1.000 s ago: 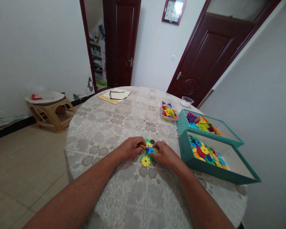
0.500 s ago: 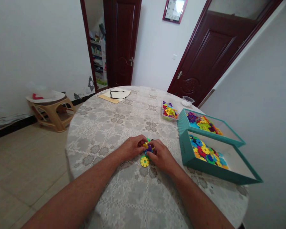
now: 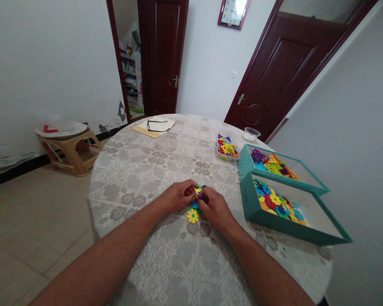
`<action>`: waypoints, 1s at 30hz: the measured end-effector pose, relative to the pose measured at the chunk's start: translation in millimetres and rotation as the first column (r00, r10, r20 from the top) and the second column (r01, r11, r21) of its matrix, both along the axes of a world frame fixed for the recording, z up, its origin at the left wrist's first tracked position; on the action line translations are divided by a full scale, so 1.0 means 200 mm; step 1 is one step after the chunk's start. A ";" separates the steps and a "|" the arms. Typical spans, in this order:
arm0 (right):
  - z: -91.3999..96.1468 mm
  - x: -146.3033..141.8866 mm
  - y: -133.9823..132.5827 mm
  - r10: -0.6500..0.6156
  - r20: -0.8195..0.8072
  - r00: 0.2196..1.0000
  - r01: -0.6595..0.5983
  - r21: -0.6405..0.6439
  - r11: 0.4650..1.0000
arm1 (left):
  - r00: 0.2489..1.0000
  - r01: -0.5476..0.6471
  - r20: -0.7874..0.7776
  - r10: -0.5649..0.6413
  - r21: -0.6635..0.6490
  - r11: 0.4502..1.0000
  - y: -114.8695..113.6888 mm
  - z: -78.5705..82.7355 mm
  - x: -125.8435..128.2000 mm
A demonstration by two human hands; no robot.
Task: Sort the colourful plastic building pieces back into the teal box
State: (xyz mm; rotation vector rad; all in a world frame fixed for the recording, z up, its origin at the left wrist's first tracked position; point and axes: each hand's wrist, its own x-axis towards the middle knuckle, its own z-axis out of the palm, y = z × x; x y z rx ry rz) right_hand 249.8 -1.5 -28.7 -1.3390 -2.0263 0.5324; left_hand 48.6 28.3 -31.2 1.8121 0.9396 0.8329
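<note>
Over the table's near middle, my left hand [image 3: 176, 197] pinches a yellow-orange snowflake disc [image 3: 194, 195] at its edge. Facing it, my right hand [image 3: 215, 206] has thumb and fingers closed on a purple snowflake disc [image 3: 200, 196]. The two discs meet between my fingertips; whether they are slotted together I cannot tell. Just below, a yellow notched disc [image 3: 193, 216] with a green centre lies on the tablecloth. Blue and green discs [image 3: 195, 205] show beneath my hands, partly covered by my fingers.
Right of my hands, a teal box [image 3: 284, 231] holds many snowflake discs, with a second teal box [image 3: 306, 163] behind it. A clear tub of colourful pieces [image 3: 227, 148] and a clear bowl [image 3: 251, 134] stand further back. Glasses [image 3: 158, 126] rest on papers at far left.
The purple disc has turned from showing its face to nearly edge-on, against the yellow-orange disc. My right fingers have closed in slightly; both hands stay in about the same place.
</note>
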 end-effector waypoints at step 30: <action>0.28 0.20 -0.02 -0.203 -0.071 0.977 0.214 0.248 0.945 | 0.965 -0.136 -0.189 0.180 0.225 0.965 0.06 0.02 -0.07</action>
